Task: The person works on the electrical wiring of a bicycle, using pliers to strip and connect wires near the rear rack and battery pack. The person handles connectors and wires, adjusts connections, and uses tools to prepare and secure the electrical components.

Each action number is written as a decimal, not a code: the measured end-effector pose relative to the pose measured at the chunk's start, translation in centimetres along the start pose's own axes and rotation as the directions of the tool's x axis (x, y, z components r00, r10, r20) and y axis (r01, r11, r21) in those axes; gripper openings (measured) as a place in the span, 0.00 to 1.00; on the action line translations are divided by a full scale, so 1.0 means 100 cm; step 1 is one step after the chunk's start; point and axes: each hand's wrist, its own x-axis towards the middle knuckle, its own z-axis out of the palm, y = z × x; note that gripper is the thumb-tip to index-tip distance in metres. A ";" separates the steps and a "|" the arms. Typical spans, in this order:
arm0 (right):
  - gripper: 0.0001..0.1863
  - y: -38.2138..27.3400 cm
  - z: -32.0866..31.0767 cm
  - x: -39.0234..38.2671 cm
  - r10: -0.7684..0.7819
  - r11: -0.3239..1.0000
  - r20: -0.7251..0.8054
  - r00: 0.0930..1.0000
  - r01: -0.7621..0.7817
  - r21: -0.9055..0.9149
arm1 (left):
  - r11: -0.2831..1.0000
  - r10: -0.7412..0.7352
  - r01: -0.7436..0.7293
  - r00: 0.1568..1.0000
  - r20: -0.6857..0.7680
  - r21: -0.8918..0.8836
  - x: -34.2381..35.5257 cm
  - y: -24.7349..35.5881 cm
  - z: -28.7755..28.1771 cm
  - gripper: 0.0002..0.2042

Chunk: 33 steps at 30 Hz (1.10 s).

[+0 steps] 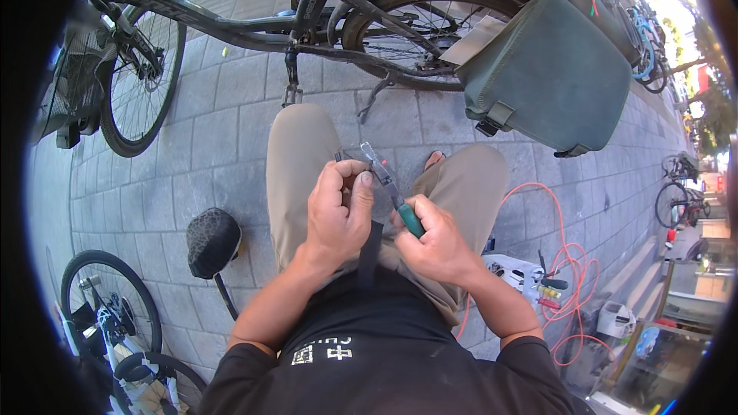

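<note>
Over my lap, my left hand [344,204] is closed, thumb against fingers, on a small dark piece [339,156] whose end pokes out past the index finger. What kind of piece it is cannot be made out. My right hand [432,238] is wrapped around the green handle of a hand tool [390,188]. Its grey metal body slants up and left, and its shiny tip [369,152] lies just beyond my left fingertips. A tiny red spot shows beside the tool. Between my wrists hangs a black strap [370,253].
A black bicycle [296,27] stands ahead, with a grey-green pannier bag [546,69] at its rear. A leopard-print saddle [213,242] is at left, above another bicycle's wheel [111,303]. At right, an orange hose [565,238] coils near several tools [550,292].
</note>
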 end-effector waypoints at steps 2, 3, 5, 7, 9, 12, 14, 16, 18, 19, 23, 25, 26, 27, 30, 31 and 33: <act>0.14 0.012 0.009 0.003 -0.136 0.988 -0.088 0.987 0.129 -0.083 | 0.978 -0.133 0.132 0.991 0.002 -0.163 -0.002 0.003 0.005 0.07; 0.15 0.018 0.012 0.004 -0.175 0.982 -0.104 0.979 0.166 -0.095 | 0.970 -0.139 0.139 0.990 0.012 -0.199 -0.002 0.003 0.005 0.08; 0.16 0.027 0.017 0.006 -0.249 0.965 -0.139 0.958 0.233 -0.120 | 0.961 -0.147 0.152 0.988 0.035 -0.232 -0.002 0.003 0.002 0.09; 0.19 0.031 0.020 0.008 -0.300 0.950 -0.139 0.944 0.283 -0.135 | 0.960 -0.152 0.162 0.987 0.061 -0.228 0.001 0.006 -0.004 0.10; 0.22 0.035 0.020 0.014 -0.399 0.909 -0.158 0.903 0.368 -0.195 | 0.874 -0.263 0.281 0.960 0.100 -0.397 0.003 0.014 -0.008 0.11; 0.26 0.039 0.019 0.025 -0.558 0.807 -0.173 0.811 0.483 -0.341 | 0.649 -0.352 0.387 0.916 0.192 -0.655 0.004 0.017 -0.011 0.11; 0.28 0.041 0.012 0.029 -0.606 0.755 -0.147 0.782 0.507 -0.417 | 0.544 -0.352 0.419 0.900 0.256 -0.727 0.005 0.016 -0.015 0.10; 0.29 0.046 0.005 0.033 -0.669 0.686 -0.136 0.731 0.536 -0.492 | 0.531 -0.325 0.445 0.893 0.312 -0.721 0.006 0.013 -0.022 0.09; 0.32 0.050 -0.004 0.038 -0.719 0.610 -0.100 0.688 0.556 -0.565 | 0.520 -0.249 0.461 0.887 0.389 -0.719 0.008 0.005 -0.032 0.09; 0.31 0.051 -0.007 0.041 -0.740 0.582 -0.096 0.665 0.563 -0.587 | 0.519 -0.227 0.471 0.881 0.416 -0.714 0.009 0.003 -0.036 0.09; 0.28 0.051 -0.014 0.040 -0.765 0.537 -0.067 0.641 0.576 -0.616 | 0.464 -0.212 0.502 0.863 0.459 -0.730 0.010 -0.004 -0.039 0.09; 0.26 0.053 -0.015 0.039 -0.759 0.549 -0.063 0.648 0.585 -0.596 | 0.455 -0.216 0.510 0.858 0.466 -0.730 0.010 -0.003 -0.038 0.09; 0.25 0.056 -0.014 0.039 -0.759 0.555 -0.063 0.649 0.593 -0.584 | 0.456 -0.224 0.513 0.857 0.464 -0.727 0.009 -0.003 -0.038 0.09; 0.24 0.059 -0.013 0.039 -0.759 0.560 -0.062 0.649 0.601 -0.571 | 0.457 -0.232 0.515 0.856 0.462 -0.726 0.008 -0.002 -0.038 0.09; 0.22 0.057 -0.013 0.040 -0.792 0.521 -0.081 0.606 0.600 -0.607 | 0.466 -0.233 0.516 0.855 0.463 -0.719 0.007 -0.003 -0.037 0.09; 0.22 0.056 -0.013 0.041 -0.790 0.527 -0.087 0.607 0.599 -0.603 | 0.468 -0.233 0.514 0.857 0.461 -0.719 0.007 -0.003 -0.036 0.09; 0.22 0.055 -0.012 0.040 -0.787 0.537 -0.098 0.610 0.598 -0.595 | 0.470 -0.233 0.508 0.860 0.454 -0.721 0.007 -0.001 -0.035 0.09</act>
